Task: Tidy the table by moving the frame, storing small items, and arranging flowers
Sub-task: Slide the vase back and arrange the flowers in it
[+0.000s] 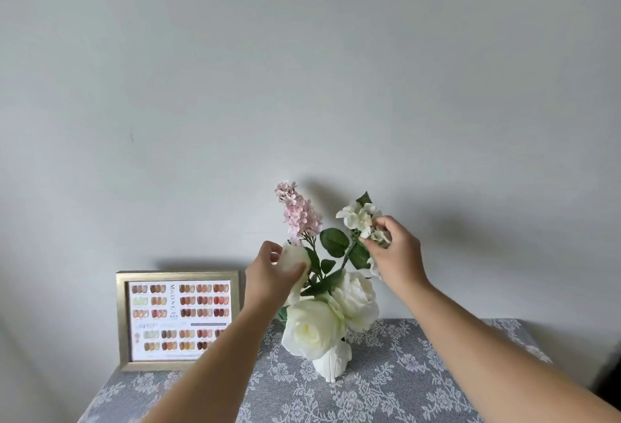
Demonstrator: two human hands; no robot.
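Observation:
A white vase (pixel 331 364) stands in the middle of the table and holds artificial flowers: two large white roses (pixel 311 328), a pink lilac spray (pixel 299 212) and green leaves (pixel 334 241). My left hand (pixel 272 274) pinches a small cream bud (pixel 297 259) at the left of the bouquet. At the upper right, my right hand (pixel 396 254) grips a white blossom cluster (pixel 359 216). A gold picture frame (pixel 122 318) with a colour chart stands upright against the wall at the left; my left forearm covers its lower right corner.
The table wears a grey lace-patterned cloth (pixel 403 389). A plain pale wall (pixel 302 69) rises directly behind the table. The table's right edge falls away near a dark area (pixel 608 379).

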